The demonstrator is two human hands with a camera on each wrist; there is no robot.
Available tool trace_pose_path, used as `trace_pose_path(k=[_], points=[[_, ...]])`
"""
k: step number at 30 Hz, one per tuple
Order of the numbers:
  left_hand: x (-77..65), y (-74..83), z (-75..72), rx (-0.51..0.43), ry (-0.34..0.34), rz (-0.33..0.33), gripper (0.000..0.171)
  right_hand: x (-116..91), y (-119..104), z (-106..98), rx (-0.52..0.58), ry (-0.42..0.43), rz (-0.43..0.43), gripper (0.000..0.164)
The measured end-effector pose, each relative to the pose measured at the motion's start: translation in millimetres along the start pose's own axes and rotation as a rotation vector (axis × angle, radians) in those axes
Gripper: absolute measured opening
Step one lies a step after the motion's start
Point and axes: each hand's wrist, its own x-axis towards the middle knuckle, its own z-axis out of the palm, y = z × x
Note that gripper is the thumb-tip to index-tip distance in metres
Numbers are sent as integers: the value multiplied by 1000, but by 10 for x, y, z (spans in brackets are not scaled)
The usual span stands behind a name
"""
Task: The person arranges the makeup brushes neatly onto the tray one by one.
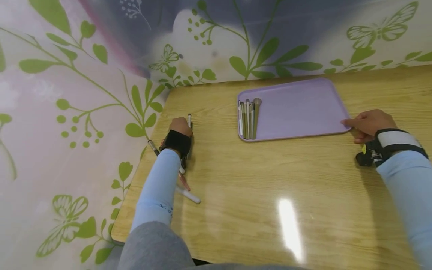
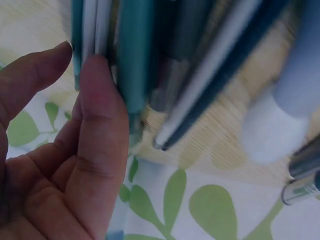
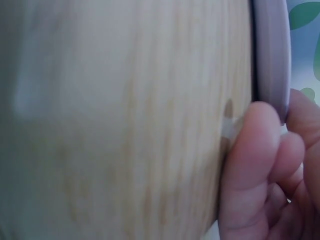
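At the table's left side, my left hand point(image 1: 181, 126) is over a loose row of makeup brushes point(image 2: 135, 55). The left wrist view shows its thumb and a finger on either side of thin white and teal handles, pinching there. A brush with a rounded white end point(image 2: 272, 127) lies farther right in that view. My right hand point(image 1: 374, 122) grips the near right corner of a lilac tray point(image 1: 297, 108), thumb on top and fingers at the underside of the rim. Several brushes point(image 1: 249, 118) lie side by side along the tray's left end.
The wooden table point(image 1: 243, 187) meets a leaf-patterned wall point(image 1: 101, 75) at the back and left. A white handle point(image 1: 190, 195) and a brown one point(image 1: 183, 182) lie under and beside my left forearm. Another brush point(image 1: 153, 147) sticks out toward the left edge.
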Motion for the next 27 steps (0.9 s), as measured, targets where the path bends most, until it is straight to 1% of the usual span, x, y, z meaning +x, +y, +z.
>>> trace_pose_path(k=[3,4,5,6,7,9,10,11,12,13,14,15,16,17,19,21,22,23,24,25,26,27], points=[[-27,129,-15,61,-22,-4,23,-25,-9,-7,2,7,7,63],[23,119,56,72,7,8,21,-34,-17,-6,5,9,8,63],[14,133,81,85,50,31,18,-41,-25,-3,7,10,12,62],[-96,176,9,90,62,51,17,-46,-33,-1,11,11,16,61],[-164,215,-30,100,82,68,17,-49,-40,1,14,12,20,60],[-463,382,-294,110,36,72,19,-54,-53,2,15,10,18,58],[-579,438,-373,117,50,86,20,-54,-57,1,11,11,18,58],[-745,538,-515,132,32,86,20,-52,-60,0,8,11,17,58],[-847,613,-608,145,-4,73,23,-53,-60,-2,7,12,16,58],[-816,641,-566,165,3,66,25,-55,-61,-4,5,13,14,58],[-839,679,-574,182,-13,56,25,-56,-62,-6,4,14,13,57],[-798,696,-527,198,-28,36,26,-56,-62,-6,5,13,13,57],[-715,683,-426,214,-9,24,27,-56,-62,-6,8,13,14,56],[-619,674,-330,224,-17,1,29,-56,-63,-6,12,11,15,55],[-333,594,-53,248,-4,-19,27,-54,-62,-4,16,8,16,55],[-42,498,204,256,-20,-36,28,-50,-60,0,17,7,18,56],[94,436,327,259,-5,-25,26,-47,-58,2,15,8,18,57],[200,388,411,259,-18,-20,27,-46,-57,3,11,10,18,59],[279,339,478,252,3,-2,26,-44,-56,6,10,13,18,60],[287,335,449,239,-28,-2,28,-42,-55,8,7,14,18,60],[237,353,368,222,-45,-4,29,-40,-54,11,9,14,20,60],[169,370,283,202,-14,20,29,-42,-51,12,9,11,20,60]])
